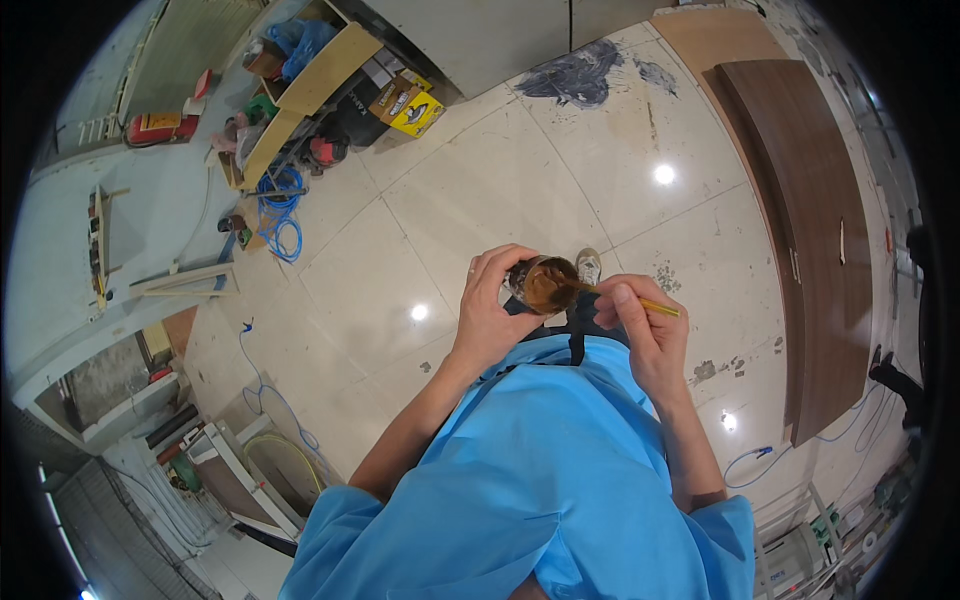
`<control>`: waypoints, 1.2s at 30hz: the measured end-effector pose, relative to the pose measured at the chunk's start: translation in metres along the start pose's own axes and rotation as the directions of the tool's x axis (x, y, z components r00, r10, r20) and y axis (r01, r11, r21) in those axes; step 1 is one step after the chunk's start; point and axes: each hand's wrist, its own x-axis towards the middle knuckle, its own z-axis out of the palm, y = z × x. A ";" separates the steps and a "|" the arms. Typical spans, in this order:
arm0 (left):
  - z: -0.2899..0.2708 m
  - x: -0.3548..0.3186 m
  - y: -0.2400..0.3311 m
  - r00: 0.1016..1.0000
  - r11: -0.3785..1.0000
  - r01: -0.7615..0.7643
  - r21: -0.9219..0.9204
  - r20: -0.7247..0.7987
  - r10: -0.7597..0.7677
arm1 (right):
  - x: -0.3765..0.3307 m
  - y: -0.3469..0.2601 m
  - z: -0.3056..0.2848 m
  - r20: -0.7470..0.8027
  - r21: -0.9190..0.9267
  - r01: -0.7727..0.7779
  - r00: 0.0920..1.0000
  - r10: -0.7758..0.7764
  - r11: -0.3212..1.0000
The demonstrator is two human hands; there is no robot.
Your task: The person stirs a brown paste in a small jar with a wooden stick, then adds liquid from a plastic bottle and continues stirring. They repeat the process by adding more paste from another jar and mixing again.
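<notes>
My left hand [492, 308] grips a small round open tin [544, 284] holding brown paste, raised in front of my chest. My right hand [640, 335] holds a thin yellow-handled brush [655, 306] whose tip dips into the brown paste in the tin. I wear a bright blue shirt [540, 470]. Below the tin, one of my shoes [589, 265] shows on the tiled floor.
A long dark brown wooden door panel [815, 230] lies on the floor at the right. At the upper left stand shelves [300, 90] with boxes, tools and a coiled blue hose [280, 225]. A dark stain [580, 75] marks the tiles at the top. Blue cables trail at the lower right.
</notes>
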 end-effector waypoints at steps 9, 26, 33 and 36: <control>0.002 -0.002 0.001 1.000 1.000 0.009 0.006 0.020 -0.009 | -0.002 -0.004 -0.004 0.040 0.006 -0.038 0.999 0.037 0.999; 0.040 0.014 0.012 0.969 0.998 -0.068 0.005 0.238 0.065 | -0.047 0.038 -0.042 -0.318 0.279 -0.008 0.943 0.101 0.960; 0.048 0.018 0.023 0.953 0.998 -0.068 -0.008 0.297 0.067 | -0.053 0.038 -0.048 -0.355 0.240 0.040 0.933 0.049 0.970; 0.049 0.017 0.027 0.958 0.998 -0.056 0.007 0.283 0.052 | -0.047 0.030 -0.046 -0.307 0.156 0.043 0.952 0.007 0.987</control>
